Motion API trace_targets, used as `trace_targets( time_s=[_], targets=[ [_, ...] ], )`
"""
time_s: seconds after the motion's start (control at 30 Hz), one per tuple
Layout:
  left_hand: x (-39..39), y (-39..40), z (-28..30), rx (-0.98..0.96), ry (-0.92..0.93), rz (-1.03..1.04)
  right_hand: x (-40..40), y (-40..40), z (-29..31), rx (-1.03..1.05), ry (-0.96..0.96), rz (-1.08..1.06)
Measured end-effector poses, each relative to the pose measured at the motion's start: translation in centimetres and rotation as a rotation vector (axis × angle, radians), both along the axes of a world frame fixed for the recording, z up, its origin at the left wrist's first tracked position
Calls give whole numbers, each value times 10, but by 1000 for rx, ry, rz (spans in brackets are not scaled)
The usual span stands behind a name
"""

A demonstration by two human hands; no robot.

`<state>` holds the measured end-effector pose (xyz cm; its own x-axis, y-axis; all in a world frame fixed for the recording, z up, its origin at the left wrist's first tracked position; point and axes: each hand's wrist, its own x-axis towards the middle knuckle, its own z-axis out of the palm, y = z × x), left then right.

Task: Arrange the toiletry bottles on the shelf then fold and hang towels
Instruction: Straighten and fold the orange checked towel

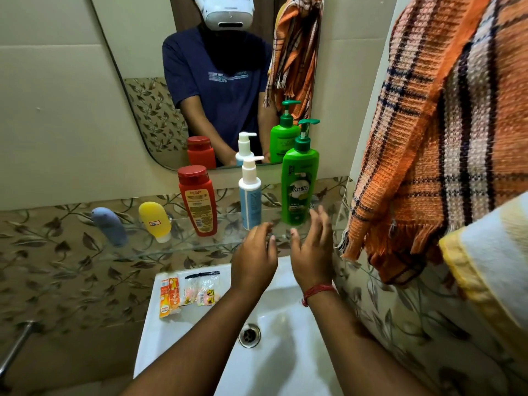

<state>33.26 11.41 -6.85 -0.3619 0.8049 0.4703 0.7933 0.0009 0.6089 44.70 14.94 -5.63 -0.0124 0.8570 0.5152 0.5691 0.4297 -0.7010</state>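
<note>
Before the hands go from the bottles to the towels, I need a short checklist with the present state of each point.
1. Five bottles on the clear glass shelf: ok.
2. Tall green pump bottle, white and blue pump bottle and red flip-cap bottle upright: ok.
3. Yellow squeeze tube and grey-blue squeeze tube standing on their caps: ok.
4. Left hand and right hand hold nothing: ok.
5. Orange checked towel folded neatly: not ok, hangs bunched.
6. White towel with yellow edge hung properly: cannot tell.

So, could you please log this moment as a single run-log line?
stage: bottles on shelf | left hand: open, empty | right hand: open, empty | green bottle: upright on glass shelf | orange towel: hanging
</note>
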Motion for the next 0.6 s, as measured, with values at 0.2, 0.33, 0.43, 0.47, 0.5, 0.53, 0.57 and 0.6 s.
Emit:
trace_targets(
  time_s=[0.2,0.33,0.43,0.47,0.5,0.53,0.57,0.6],
  targets=[
    [-19,-49,-47,-131,228,22,-4,-27,-74,-65,-301,32],
    [-35,-76,-76,-259,356,38,-4,-39,-99,-109,-445,83],
    [-43,-93,-94,-497,423,88,-8,-46,-110,-161,-552,151],
    [-46,-98,-100,-562,428,109,-9,-48,-113,-192,-601,182],
    [-48,-105,-106,-602,427,123,-11,-51,-118,-223,-644,211],
    [-49,-111,-111,-626,424,133,-12,-55,-122,-237,-673,234],
    [-51,-117,-114,-638,419,138,-13,-60,-124,-243,-693,245],
    [-53,-122,-116,-647,408,138,-14,-64,-125,-246,-709,251]
  ],
)
